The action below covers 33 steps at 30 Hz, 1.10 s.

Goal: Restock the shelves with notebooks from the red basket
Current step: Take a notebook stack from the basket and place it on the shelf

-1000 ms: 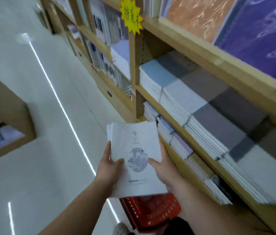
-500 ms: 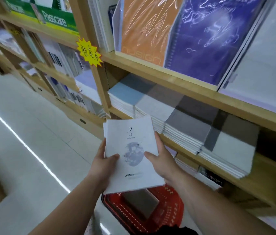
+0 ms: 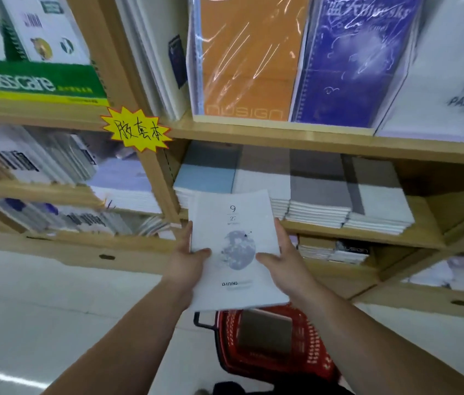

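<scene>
I hold a thin stack of white notebooks [image 3: 233, 249] with a moon picture and a "9" on the top cover. My left hand [image 3: 186, 259] grips its left edge and my right hand [image 3: 285, 260] grips its right edge, thumbs on top. The stack hovers in front of the middle wooden shelf [image 3: 325, 228], just before flat piles of blue, grey and white notebooks [image 3: 319, 192]. Below my hands the red basket [image 3: 308, 352] stands on the floor with a brown-grey notebook [image 3: 265, 332] inside it.
Upright orange [image 3: 248, 58] and purple [image 3: 350, 61] notebooks fill the upper shelf. A yellow star label [image 3: 136, 129] hangs on the shelf post. A green box [image 3: 34, 78] sits upper left. Lower shelves hold more stacks. Pale floor [image 3: 39, 323] spreads to the left.
My view has swung from the aisle to face the shelves squarely. Both hands have carried the white notebook stack up and closer to the middle shelf.
</scene>
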### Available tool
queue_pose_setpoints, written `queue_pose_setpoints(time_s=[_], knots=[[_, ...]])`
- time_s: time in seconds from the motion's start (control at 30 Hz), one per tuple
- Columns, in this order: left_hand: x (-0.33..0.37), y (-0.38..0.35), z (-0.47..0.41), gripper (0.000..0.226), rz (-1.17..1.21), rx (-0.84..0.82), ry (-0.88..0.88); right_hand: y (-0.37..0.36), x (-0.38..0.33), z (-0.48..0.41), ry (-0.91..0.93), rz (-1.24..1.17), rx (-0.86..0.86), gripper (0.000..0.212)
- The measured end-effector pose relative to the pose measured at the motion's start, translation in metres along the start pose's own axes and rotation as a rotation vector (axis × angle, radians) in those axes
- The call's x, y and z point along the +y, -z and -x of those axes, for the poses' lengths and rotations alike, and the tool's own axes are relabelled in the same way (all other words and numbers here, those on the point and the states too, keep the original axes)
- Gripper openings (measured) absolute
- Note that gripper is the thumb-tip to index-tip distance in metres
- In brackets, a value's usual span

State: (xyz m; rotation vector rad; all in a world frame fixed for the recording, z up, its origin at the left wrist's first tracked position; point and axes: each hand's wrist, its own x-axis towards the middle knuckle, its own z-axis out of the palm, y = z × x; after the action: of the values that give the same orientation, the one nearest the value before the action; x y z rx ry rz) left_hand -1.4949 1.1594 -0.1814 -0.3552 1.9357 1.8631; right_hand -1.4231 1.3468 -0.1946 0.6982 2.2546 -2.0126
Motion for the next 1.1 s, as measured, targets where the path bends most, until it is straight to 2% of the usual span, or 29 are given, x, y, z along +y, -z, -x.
queue_pose_setpoints(time_s=[0.2,0.37,0.5,0.63,0.7,0.77,0.9,1.0,1.1], knots=[[0.015,-0.008,-0.024,0.072,-0.003,-0.079,-0.025,0.007,-0.005,-0.012,0.053,-0.033,0.045,0.072],[0.029,0.001,-0.052,0.070,0.020,-0.050,-0.078,-0.005,-0.010,-0.050,0.084,-0.062,0.050,0.076],[0.051,0.015,-0.105,0.067,-0.027,-0.047,-0.134,-0.027,-0.023,-0.097,0.086,-0.096,0.111,0.076],[0.071,0.027,-0.178,0.065,-0.144,-0.116,-0.194,-0.051,-0.038,-0.151,0.082,-0.129,0.201,0.068],[0.079,0.032,-0.204,0.063,-0.273,-0.133,-0.214,-0.065,-0.043,-0.177,0.040,-0.155,0.262,0.064],[0.085,0.039,-0.224,0.070,-0.456,-0.190,-0.222,-0.079,-0.046,-0.206,-0.018,-0.151,0.351,0.061],[0.075,0.053,-0.219,0.098,-1.043,-0.301,-0.324,-0.088,-0.045,-0.235,-0.107,-0.074,0.444,0.067],[0.063,0.058,-0.209,0.119,-1.251,-0.310,-0.477,-0.084,-0.044,-0.228,-0.107,-0.022,0.395,0.066],[0.045,0.056,-0.208,0.115,-1.537,-0.190,-0.682,-0.076,-0.043,-0.205,-0.092,-0.033,0.305,0.066]])
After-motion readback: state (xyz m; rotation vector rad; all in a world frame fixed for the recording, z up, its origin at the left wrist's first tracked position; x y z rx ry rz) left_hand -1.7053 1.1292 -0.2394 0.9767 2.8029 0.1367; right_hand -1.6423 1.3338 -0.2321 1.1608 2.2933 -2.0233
